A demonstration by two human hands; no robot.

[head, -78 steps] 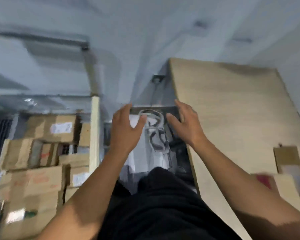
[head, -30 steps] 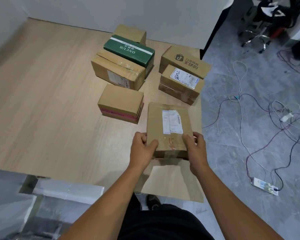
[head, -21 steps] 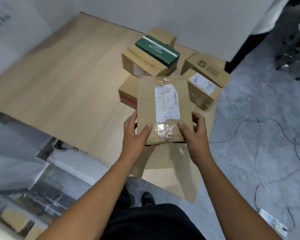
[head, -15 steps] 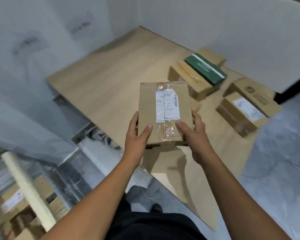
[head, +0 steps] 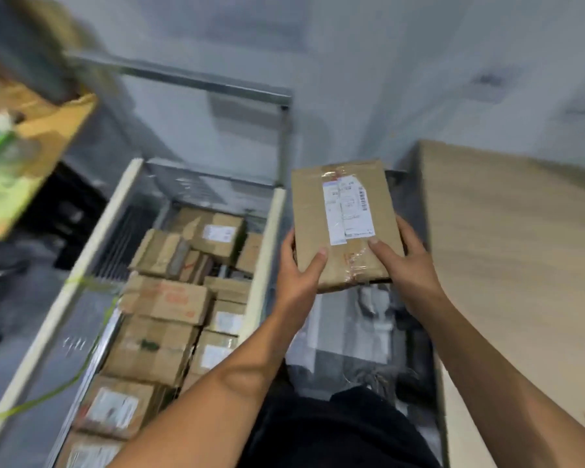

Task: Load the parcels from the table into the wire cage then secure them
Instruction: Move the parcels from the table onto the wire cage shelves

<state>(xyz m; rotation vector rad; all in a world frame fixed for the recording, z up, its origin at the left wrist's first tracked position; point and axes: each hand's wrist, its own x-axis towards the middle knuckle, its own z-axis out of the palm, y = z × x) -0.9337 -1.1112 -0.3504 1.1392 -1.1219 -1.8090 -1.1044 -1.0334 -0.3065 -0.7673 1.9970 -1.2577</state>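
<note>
The person carries a flat brown parcel (head: pixel 341 224) at centre frame. The left hand (head: pixel 298 275) and right hand (head: pixel 406 261) each clamp a near corner, thumbs on top and fingers underneath, probably to keep it level. It hangs between the table (head: pixel 520 248) at right and the wire cage (head: pixel 264 265) at lower left, which holds stacked boxes (head: pixel 163 298) — it is not yet over the rim.

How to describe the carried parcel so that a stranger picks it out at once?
Find the wire cage full of brown boxes on the left. Right of its cream rail, the left hand and right hand hold one flat parcel in the air. Unlike the stacked boxes, it is thin, with a long white label.
</note>
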